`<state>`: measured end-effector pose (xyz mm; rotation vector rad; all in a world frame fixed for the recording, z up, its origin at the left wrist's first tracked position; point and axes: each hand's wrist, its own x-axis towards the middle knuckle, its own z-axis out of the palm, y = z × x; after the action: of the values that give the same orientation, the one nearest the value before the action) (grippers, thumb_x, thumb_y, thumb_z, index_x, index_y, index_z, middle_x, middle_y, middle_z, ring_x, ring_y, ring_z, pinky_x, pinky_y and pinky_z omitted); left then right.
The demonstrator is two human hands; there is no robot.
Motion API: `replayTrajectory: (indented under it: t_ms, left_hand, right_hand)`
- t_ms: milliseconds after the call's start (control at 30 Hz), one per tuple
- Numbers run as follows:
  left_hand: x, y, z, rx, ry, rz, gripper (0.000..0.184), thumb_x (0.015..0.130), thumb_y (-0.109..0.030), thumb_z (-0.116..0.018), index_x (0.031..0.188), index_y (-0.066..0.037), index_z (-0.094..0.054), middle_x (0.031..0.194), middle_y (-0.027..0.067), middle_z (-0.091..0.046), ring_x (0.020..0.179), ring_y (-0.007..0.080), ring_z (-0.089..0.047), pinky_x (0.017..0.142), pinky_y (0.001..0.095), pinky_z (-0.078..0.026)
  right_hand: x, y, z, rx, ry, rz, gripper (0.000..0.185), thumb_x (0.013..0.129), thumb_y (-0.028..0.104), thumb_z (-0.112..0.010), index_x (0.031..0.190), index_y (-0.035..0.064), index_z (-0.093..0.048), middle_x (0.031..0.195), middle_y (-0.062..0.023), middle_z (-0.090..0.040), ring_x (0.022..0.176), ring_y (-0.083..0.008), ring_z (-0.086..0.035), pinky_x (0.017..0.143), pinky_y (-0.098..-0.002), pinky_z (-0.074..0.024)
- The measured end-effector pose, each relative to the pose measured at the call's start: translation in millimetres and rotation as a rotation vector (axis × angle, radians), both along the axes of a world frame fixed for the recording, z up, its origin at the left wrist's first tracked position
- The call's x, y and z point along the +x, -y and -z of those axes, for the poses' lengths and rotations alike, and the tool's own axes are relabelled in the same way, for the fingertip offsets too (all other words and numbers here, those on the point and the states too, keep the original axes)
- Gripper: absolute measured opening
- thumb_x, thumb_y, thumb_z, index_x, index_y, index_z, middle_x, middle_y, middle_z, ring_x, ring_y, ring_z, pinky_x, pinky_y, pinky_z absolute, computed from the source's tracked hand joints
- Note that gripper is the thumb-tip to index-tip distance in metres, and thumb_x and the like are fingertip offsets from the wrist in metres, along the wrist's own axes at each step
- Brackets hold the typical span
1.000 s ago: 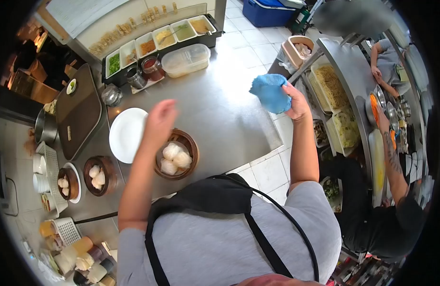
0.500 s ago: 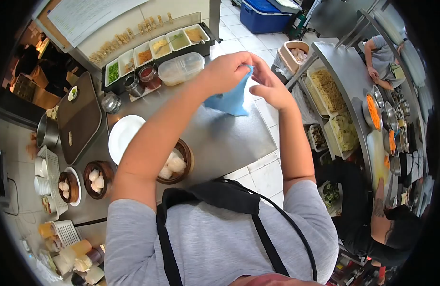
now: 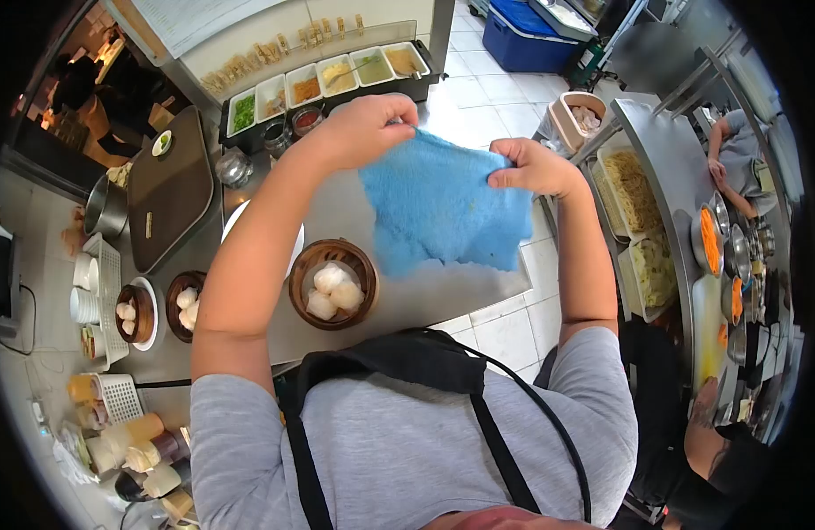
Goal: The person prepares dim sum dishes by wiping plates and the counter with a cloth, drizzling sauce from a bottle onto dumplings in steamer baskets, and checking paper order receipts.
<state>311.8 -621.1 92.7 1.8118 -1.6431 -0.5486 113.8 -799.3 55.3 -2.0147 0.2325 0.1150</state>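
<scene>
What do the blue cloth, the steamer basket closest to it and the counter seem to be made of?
Blue cloth: soft, matte textile with a fuzzy surface, perhaps microfibre or terry.
Steamer basket: brown, slightly glossy wood or bamboo, going by its colour and round rim; which one is unclear.
Counter: probably stainless steel, smooth and grey with a metallic sheen.

1. The blue rectangular cloth [image 3: 452, 208] looks matt, with a rough, fuzzy textile surface.
2. The grey flat metal worktop [image 3: 416, 296] is smooth and glossy.
3. The brown round wooden steamer [image 3: 372, 291] has a low sheen.
4. The dark brown rectangular tray [image 3: 173, 190] looks matt, perhaps plastic; the distorted edge view leaves this uncertain.
5. The grey short-sleeved cloth shirt [image 3: 399, 442] is matt.
</scene>
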Motion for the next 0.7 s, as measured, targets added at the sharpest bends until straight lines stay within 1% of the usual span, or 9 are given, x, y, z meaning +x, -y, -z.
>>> replayTrajectory:
  t_ms: [67,167,200,267,367,433,500,600,700]
  left_hand:
    - [7,0,2,0.028,-0.062,-0.039,0.010,0.079,-0.013,-0.052,0.084,-0.004,-0.052,0.068,0.0002,-0.049,0.064,0.0085,-0.044,0.061,0.0243,-0.039]
    - [14,0,15,-0.071,-0.043,-0.080,0.009,0.079,-0.012,-0.052,0.085,-0.004,-0.052,0.069,0.0012,-0.051,0.065,0.0091,-0.045,0.061,0.0244,-0.039]
    - [14,-3,16,-0.069,-0.025,-0.075,0.011,0.079,-0.012,-0.052,0.086,-0.004,-0.053,0.070,0.0035,-0.053,0.065,0.0122,-0.047,0.061,0.0262,-0.040]
    - [6,-14,17,-0.065,0.010,-0.064,0.013,0.079,-0.014,-0.053,0.088,-0.005,-0.053,0.072,0.0081,-0.056,0.066,0.0184,-0.052,0.062,0.0298,-0.041]
    - [-7,-30,6,0.002,0.026,-0.059,0.010,0.079,-0.011,-0.053,0.085,-0.004,-0.053,0.072,0.0030,-0.053,0.068,0.0110,-0.048,0.063,0.0251,-0.040]
    - [-1,-28,6,-0.055,0.058,-0.052,0.010,0.079,-0.011,-0.053,0.085,-0.004,-0.053,0.072,0.0031,-0.053,0.068,0.0110,-0.048,0.063,0.0251,-0.040]
    - [8,-21,10,-0.087,0.052,-0.075,0.010,0.079,-0.011,-0.053,0.085,-0.004,-0.053,0.072,0.0033,-0.053,0.068,0.0112,-0.048,0.064,0.0252,-0.040]
    - [23,-2,31,-0.086,-0.025,-0.163,0.009,0.078,-0.011,-0.054,0.084,-0.004,-0.053,0.072,0.0031,-0.054,0.071,0.0125,-0.050,0.067,0.0256,-0.041]
    - [35,12,76,-0.089,0.085,-0.127,0.010,0.078,-0.011,-0.054,0.084,-0.004,-0.054,0.075,0.0032,-0.056,0.074,0.0145,-0.052,0.070,0.0261,-0.041]
  right_hand:
    - [8,4,8,-0.032,0.044,0.136,0.016,0.071,0.006,-0.064,0.077,0.0046,-0.050,0.067,0.0048,-0.049,0.065,-0.0052,-0.044,0.060,-0.0208,-0.0373]
    - [9,-1,4,-0.272,0.150,0.218,0.017,0.072,0.007,-0.064,0.079,0.0038,-0.049,0.066,0.0030,-0.049,0.064,-0.0061,-0.044,0.058,-0.0225,-0.0376]
    - [4,-12,-10,-0.339,0.061,0.263,0.018,0.071,0.006,-0.063,0.082,0.0033,-0.049,0.065,0.0006,-0.049,0.063,-0.0071,-0.044,0.057,-0.0238,-0.0377]
    - [-9,-17,-10,-0.417,0.070,0.186,0.019,0.069,0.004,-0.064,0.082,0.0032,-0.049,0.065,-0.0004,-0.049,0.063,-0.0079,-0.044,0.056,-0.0245,-0.0372]
    - [-27,-21,-18,-0.452,0.075,0.132,0.018,0.066,0.005,-0.064,0.077,0.0022,-0.050,0.065,-0.0043,-0.049,0.061,-0.0126,-0.045,0.055,-0.0262,-0.0373]
    - [-36,-18,-27,-0.430,0.051,0.131,0.019,0.065,0.010,-0.065,0.076,0.0015,-0.052,0.066,-0.0100,-0.051,0.061,-0.0195,-0.050,0.057,-0.0295,-0.0403]
    - [-35,-13,-28,-0.501,0.095,0.203,0.020,0.066,0.011,-0.066,0.070,0.0014,-0.049,0.064,-0.0095,-0.050,0.060,-0.0192,-0.048,0.055,-0.0298,-0.0393]
    - [-12,-3,-13,-0.610,0.030,0.356,0.025,0.065,0.016,-0.068,0.069,0.0033,-0.047,0.064,-0.0098,-0.049,0.060,-0.0223,-0.050,0.056,-0.0321,-0.0397]
    - [5,9,40,-0.957,0.124,0.439,0.028,0.063,0.022,-0.070,0.073,0.0066,-0.049,0.071,-0.0100,-0.052,0.069,-0.0257,-0.054,0.061,-0.0352,-0.0414]
